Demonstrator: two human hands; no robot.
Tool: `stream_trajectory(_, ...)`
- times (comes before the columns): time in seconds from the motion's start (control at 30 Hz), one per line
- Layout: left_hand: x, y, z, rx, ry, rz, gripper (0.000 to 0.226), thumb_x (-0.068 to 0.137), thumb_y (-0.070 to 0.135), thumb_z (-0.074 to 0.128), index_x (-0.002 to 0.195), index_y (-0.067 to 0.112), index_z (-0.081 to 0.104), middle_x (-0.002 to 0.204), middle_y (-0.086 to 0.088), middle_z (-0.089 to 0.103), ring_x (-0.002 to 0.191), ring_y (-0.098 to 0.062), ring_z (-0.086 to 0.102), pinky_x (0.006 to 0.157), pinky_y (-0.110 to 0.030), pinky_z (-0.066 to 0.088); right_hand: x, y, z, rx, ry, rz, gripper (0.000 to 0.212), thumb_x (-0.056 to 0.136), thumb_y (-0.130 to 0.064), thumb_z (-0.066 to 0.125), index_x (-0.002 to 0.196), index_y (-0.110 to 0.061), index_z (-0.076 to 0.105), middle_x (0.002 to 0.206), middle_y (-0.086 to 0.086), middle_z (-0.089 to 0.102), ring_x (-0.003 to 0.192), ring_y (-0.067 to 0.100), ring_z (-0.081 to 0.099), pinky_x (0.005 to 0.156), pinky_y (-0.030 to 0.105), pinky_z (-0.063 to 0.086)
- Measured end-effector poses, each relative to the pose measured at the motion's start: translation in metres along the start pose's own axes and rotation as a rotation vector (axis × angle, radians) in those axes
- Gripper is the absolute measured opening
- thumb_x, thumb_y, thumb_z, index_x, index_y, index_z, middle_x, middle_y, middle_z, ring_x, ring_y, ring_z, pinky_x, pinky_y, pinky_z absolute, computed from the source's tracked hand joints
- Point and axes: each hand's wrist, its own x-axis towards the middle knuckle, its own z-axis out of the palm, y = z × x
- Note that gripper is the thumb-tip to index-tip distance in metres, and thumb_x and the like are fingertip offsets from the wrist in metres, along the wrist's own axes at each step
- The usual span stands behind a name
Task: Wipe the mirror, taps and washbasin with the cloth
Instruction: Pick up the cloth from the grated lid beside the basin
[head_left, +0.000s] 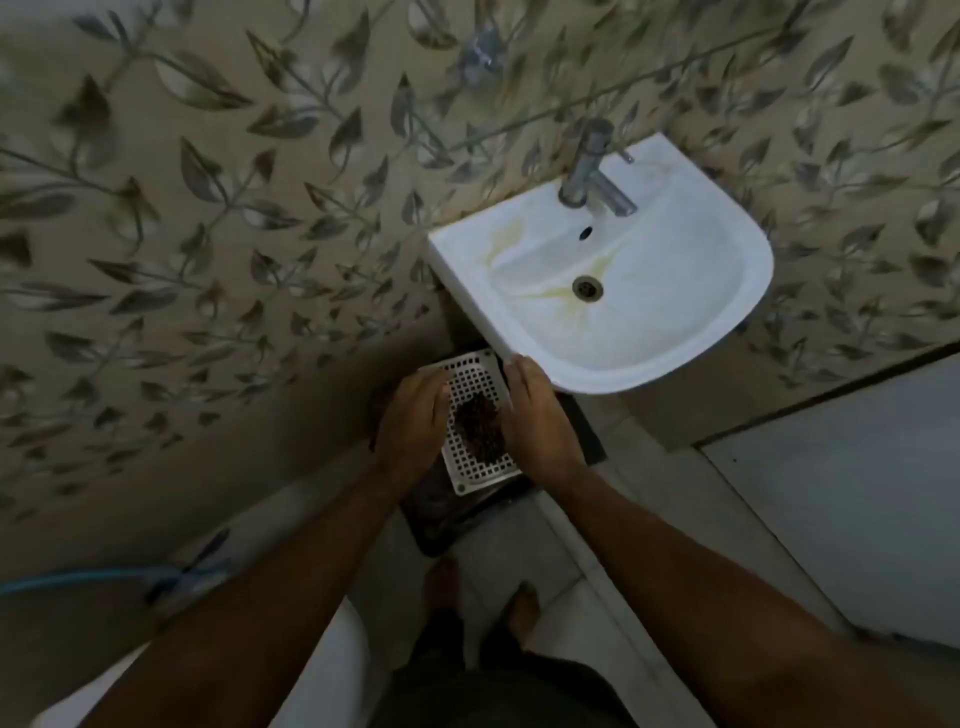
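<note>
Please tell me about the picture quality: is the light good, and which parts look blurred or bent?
Head view: dim, flat light, no glare; the washbasin is the brightest thing. The leaf-pattern wall smears with blur toward the left edge, and the tap is soft. Wide-angle bending curves the wall lines. Both hands, left hand and right hand, are fairly sharp.

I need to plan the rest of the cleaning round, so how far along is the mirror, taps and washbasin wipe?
Nothing looks wiped yet: the washbasin still shows yellowish streaks around its drain. No cloth is in view. Instead the left hand and right hand hold a white perforated grate with a dark clump on it, below the basin. The tap, basin and mirror all appear left to do.
</note>
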Motion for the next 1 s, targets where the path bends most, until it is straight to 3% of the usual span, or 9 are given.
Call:
stream_trajectory(0.2, -0.012, -0.036, 0.031, 0.014, -0.187, -0.174, 0.045, 0.095, 0.02, 0.043, 0.136, 0.004, 0.055, 0.139, -0.018, 0.053, 0.131, -0.034, 0.049, 0.114, -0.042, 0.037, -0.016, 0.008, 0.041, 0.087, -0.282, 0.114, 0.053, 0.1, -0.031, 0.055, 0.143, 0.0, 0.046, 0.145, 0.023, 0.046, 0.131, 0.037, 0.047, 0.11, 0.044, 0.041)
stream_trajectory(0.4, -0.009, -0.068, 0.054, -0.037, -0.257, -0.274, 0.051, 0.09, 0.002, 0.055, 0.141, 0.001, 0.047, 0.143, -0.021, 0.046, 0.134, -0.034, 0.044, 0.115, -0.031, 0.027, -0.003, 0.027, 0.091, 0.046, -0.553, 0.2, 0.064, 0.099, -0.031, 0.053, 0.152, -0.004, 0.029, 0.148, 0.021, 0.037, 0.128, 0.04, 0.045, 0.103, 0.05, 0.046)
stream_trajectory(0.5, -0.005, -0.082, 0.066, -0.058, -0.302, -0.302, 0.053, 0.092, 0.002, 0.055, 0.144, 0.001, 0.044, 0.146, -0.02, 0.042, 0.136, -0.032, 0.042, 0.115, -0.028, 0.025, 0.005, 0.037, 0.12, 0.006, -0.646, 0.225, 0.068, 0.097, -0.028, 0.053, 0.154, -0.005, 0.024, 0.151, 0.021, 0.033, 0.13, 0.042, 0.042, 0.103, 0.052, 0.045)
stream_trajectory(0.77, 0.001, -0.11, 0.094, -0.15, -0.351, -0.408, 0.057, 0.098, 0.008, 0.052, 0.152, 0.007, 0.034, 0.157, -0.016, 0.032, 0.143, -0.029, 0.033, 0.117, -0.029, 0.024, 0.032, 0.052, 0.179, 0.049, -0.683, 0.459, 0.081, 0.096, -0.036, 0.056, 0.159, -0.012, 0.011, 0.15, 0.023, 0.033, 0.129, 0.044, 0.042, 0.11, 0.049, 0.038)
stream_trajectory(0.9, -0.004, -0.125, 0.11, -0.189, -0.333, -0.446, 0.057, 0.097, 0.008, 0.053, 0.152, 0.008, 0.035, 0.154, -0.014, 0.037, 0.141, -0.027, 0.037, 0.113, -0.024, 0.025, 0.042, 0.062, 0.204, 0.13, -0.646, 0.569, 0.075, 0.093, -0.03, 0.062, 0.156, -0.014, 0.023, 0.15, 0.021, 0.037, 0.135, 0.041, 0.041, 0.11, 0.053, 0.039)
stream_trajectory(1.0, -0.011, -0.132, 0.118, -0.204, -0.328, -0.476, 0.055, 0.098, 0.007, 0.053, 0.151, 0.008, 0.037, 0.152, -0.014, 0.038, 0.141, -0.025, 0.037, 0.111, -0.022, 0.024, 0.042, 0.063, 0.22, 0.127, -0.627, 0.606, 0.087, 0.091, -0.033, 0.065, 0.158, -0.016, 0.012, 0.148, 0.021, 0.035, 0.134, 0.039, 0.04, 0.109, 0.054, 0.04)
